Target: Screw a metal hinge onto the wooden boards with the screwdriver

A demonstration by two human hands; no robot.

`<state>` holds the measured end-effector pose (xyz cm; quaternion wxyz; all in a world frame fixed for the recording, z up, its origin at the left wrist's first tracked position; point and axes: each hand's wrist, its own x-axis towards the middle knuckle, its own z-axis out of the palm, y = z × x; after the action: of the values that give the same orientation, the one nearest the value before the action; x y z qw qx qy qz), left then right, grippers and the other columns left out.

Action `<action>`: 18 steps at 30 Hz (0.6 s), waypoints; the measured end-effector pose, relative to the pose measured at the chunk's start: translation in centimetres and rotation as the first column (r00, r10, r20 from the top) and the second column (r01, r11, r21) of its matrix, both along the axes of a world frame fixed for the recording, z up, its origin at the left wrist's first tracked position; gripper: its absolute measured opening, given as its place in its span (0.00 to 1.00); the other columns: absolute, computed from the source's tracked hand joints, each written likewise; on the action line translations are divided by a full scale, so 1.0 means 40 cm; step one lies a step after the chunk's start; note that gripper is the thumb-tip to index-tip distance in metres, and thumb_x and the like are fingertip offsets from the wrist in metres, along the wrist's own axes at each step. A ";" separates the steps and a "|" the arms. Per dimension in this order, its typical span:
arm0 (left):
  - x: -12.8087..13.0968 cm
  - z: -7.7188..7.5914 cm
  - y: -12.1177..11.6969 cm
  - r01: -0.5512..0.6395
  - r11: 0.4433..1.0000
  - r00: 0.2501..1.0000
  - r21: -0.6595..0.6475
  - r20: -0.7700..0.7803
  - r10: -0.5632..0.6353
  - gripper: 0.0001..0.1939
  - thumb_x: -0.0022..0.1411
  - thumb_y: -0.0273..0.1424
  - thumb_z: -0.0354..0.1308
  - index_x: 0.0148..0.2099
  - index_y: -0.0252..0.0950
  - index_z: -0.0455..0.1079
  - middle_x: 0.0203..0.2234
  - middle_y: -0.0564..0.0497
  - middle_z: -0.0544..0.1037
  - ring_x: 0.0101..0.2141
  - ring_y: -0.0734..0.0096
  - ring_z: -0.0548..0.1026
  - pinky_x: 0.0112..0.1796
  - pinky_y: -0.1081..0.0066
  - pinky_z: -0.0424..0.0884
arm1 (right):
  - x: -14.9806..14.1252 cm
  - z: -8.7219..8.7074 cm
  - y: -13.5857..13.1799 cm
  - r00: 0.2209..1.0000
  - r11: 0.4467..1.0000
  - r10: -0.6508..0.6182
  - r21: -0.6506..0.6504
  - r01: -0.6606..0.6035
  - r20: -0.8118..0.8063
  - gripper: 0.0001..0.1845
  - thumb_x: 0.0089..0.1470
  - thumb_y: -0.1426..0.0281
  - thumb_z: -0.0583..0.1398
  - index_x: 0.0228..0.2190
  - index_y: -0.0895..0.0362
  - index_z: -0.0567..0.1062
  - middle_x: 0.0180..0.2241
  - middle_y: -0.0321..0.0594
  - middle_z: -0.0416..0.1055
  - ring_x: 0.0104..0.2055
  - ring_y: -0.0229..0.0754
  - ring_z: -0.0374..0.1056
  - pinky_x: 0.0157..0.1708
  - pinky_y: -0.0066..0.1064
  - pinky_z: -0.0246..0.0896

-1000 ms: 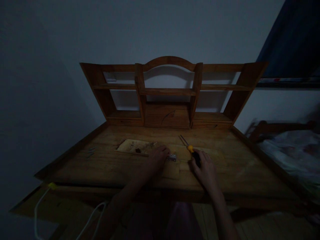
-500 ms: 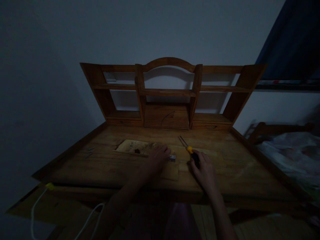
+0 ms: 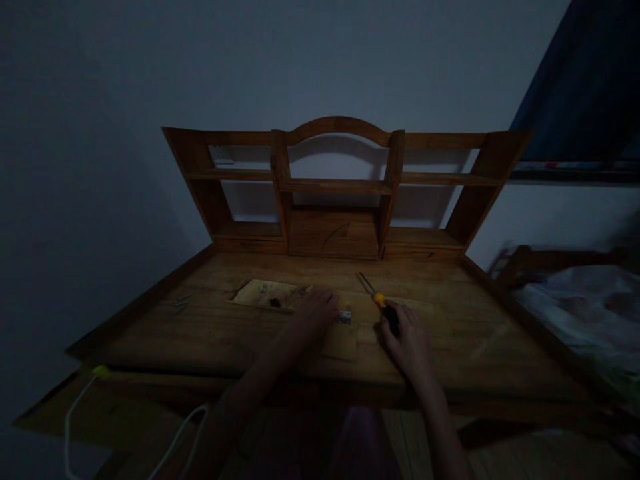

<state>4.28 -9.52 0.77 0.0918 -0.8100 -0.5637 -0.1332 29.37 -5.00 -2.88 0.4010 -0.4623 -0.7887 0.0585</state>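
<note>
My right hand [image 3: 406, 333] is wrapped round the black and yellow handle of a screwdriver [image 3: 380, 300], whose shaft slants away to the upper left, low over the desk. My left hand [image 3: 315, 311] has its fingers curled down at the left end of a small metal bracket [image 3: 345, 317]; the fingertips are partly hidden in the dim light. Under the bracket lies a thin piece of wood [image 3: 340, 342], reaching toward the desk's front edge. A longer, rough-ended wooden board [image 3: 260, 293] with a dark spot stretches out to the left of my left hand.
Several screws or nails [image 3: 181, 303] lie at the left of the wooden desk [image 3: 225, 340]. A shelf unit [image 3: 335, 187] rises along the back. A white cable [image 3: 70, 417] with a yellow end hangs at the front left. White plastic or fabric [image 3: 580, 307] lies beyond the right edge.
My left hand has shifted very slightly left, showing a little more of the bracket. My right hand and the screwdriver stay almost where they were.
</note>
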 end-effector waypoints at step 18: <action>0.006 -0.002 0.006 0.032 0.999 0.996 0.015 -0.087 -0.030 0.12 0.66 0.23 0.48 0.50 0.35 0.64 0.47 0.42 0.70 0.49 0.57 0.68 0.53 0.57 0.62 | -0.001 0.004 -0.004 1.000 0.999 0.011 0.030 -0.010 -0.012 0.21 0.58 0.67 0.53 0.53 0.54 0.68 0.47 0.48 0.71 0.50 0.52 0.67 0.47 0.45 0.63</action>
<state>4.52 -9.28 0.69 0.1205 -0.8229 -0.5454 -0.1038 29.32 -5.16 -2.72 0.4123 -0.4517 -0.7896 0.0514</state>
